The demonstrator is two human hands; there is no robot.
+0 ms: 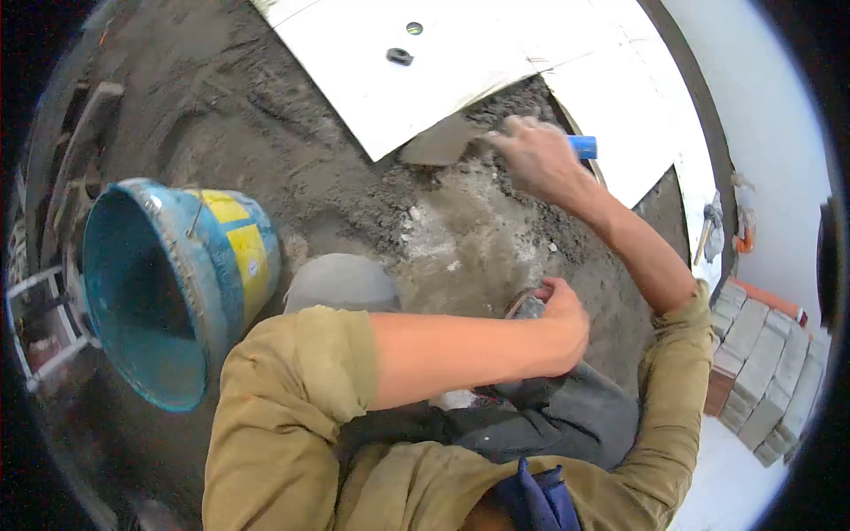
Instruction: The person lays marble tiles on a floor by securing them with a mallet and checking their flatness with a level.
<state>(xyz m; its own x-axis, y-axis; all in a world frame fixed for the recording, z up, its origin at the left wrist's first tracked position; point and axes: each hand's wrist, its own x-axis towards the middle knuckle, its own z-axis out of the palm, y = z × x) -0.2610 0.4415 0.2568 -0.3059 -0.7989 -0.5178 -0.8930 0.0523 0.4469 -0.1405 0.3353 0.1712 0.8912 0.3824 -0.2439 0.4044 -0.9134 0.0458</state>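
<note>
My right hand [540, 159] is wrapped round the blue handle of a trowel [438, 143]. The trowel's flat blade, coated in mortar, lies at the edge of a white tile [390, 88], over the grey mortar bed [301, 168]. Reaching across my body, my left hand [564, 326] is by my bent leg. Its fingers curl at a small grey, dark-edged thing [527, 307], which I cannot make out. Between the two hands, a pale patch of powder [469, 221] shows on the mortar.
A teal bucket [181, 265] with a yellow label lies tipped at the left, its mouth toward me. On the tile is a small black object [399, 57]. More white tiles [611, 97] continue to the right. Stacked grey blocks [766, 363] stand by the wall.
</note>
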